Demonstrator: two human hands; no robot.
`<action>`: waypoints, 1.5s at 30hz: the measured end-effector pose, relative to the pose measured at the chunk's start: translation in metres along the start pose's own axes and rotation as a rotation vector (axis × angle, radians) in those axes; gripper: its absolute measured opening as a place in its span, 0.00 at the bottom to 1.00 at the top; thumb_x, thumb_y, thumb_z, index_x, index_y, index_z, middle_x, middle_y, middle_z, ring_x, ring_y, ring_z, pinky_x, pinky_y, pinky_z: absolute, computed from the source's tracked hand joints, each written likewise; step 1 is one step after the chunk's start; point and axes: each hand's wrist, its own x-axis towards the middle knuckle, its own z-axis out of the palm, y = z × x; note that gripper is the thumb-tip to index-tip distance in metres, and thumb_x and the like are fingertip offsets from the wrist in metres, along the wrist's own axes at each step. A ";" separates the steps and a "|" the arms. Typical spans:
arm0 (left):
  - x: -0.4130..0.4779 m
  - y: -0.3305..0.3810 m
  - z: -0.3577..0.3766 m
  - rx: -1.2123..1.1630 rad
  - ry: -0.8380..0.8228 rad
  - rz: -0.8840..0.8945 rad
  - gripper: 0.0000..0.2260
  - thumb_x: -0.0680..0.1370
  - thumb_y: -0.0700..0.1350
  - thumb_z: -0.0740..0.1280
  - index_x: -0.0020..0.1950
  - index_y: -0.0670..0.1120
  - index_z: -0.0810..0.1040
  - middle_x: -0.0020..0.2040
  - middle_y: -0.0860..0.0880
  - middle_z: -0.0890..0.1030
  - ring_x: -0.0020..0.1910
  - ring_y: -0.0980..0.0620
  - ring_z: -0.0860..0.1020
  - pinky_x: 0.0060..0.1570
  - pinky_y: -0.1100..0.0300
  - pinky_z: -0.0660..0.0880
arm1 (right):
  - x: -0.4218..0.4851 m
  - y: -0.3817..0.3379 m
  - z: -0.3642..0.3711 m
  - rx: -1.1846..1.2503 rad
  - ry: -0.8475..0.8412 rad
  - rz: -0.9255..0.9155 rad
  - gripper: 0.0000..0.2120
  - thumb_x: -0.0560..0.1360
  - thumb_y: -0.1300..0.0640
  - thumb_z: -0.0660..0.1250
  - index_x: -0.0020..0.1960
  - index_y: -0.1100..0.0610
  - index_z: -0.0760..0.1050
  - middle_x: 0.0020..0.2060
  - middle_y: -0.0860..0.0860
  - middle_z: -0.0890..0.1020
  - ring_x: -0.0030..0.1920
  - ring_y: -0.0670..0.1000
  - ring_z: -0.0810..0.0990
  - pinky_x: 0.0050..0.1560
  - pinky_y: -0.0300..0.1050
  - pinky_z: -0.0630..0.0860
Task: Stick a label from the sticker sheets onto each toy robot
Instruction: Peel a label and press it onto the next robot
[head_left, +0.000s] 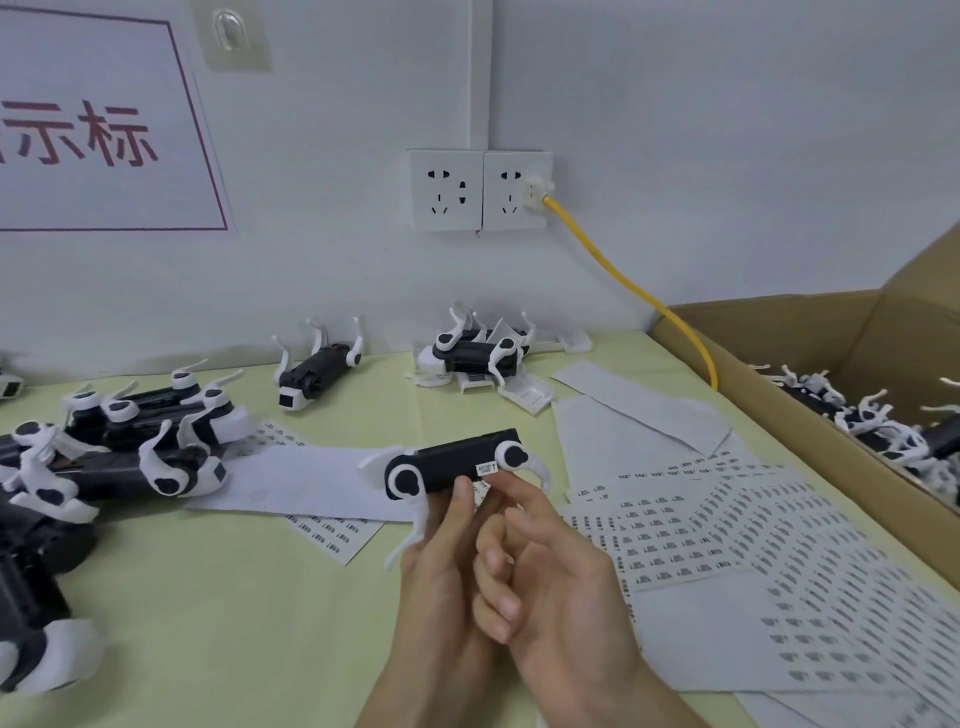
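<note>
Here, left hand (441, 566) grips toy robot (457, 465) over the table (234, 597), right hand (550, 566) holds nothing, forefinger by the label (487, 467) near its right end; sticker sheets (727, 530) lie right, beside cardboard box (779, 332) edge.

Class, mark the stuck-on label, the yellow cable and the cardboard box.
label (487, 467): head view, middle of the white sticker, on the black body of the held toy robot (447, 462).
yellow cable (623, 280): head view, mid-length of its sloping run.
cardboard box (779, 338): head view, inner back wall.
</note>
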 end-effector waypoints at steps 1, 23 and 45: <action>0.000 0.000 -0.001 0.012 0.007 0.012 0.06 0.73 0.52 0.75 0.44 0.51 0.85 0.26 0.49 0.71 0.23 0.55 0.73 0.30 0.64 0.76 | 0.000 0.000 0.000 -0.003 0.004 -0.001 0.25 0.67 0.61 0.70 0.64 0.58 0.76 0.30 0.55 0.70 0.22 0.49 0.63 0.21 0.39 0.62; -0.004 0.000 -0.001 0.063 0.082 0.164 0.08 0.66 0.45 0.79 0.43 0.47 0.85 0.28 0.47 0.76 0.23 0.53 0.75 0.28 0.62 0.77 | -0.002 -0.003 0.003 0.061 -0.042 0.050 0.24 0.68 0.57 0.67 0.62 0.63 0.77 0.31 0.56 0.70 0.23 0.50 0.65 0.23 0.42 0.64; -0.001 -0.007 -0.008 0.206 0.145 0.162 0.16 0.69 0.46 0.80 0.46 0.44 0.74 0.25 0.45 0.70 0.18 0.49 0.66 0.21 0.64 0.62 | 0.000 -0.001 -0.002 -0.141 0.111 0.001 0.11 0.73 0.54 0.68 0.50 0.61 0.79 0.29 0.52 0.69 0.24 0.48 0.64 0.28 0.43 0.61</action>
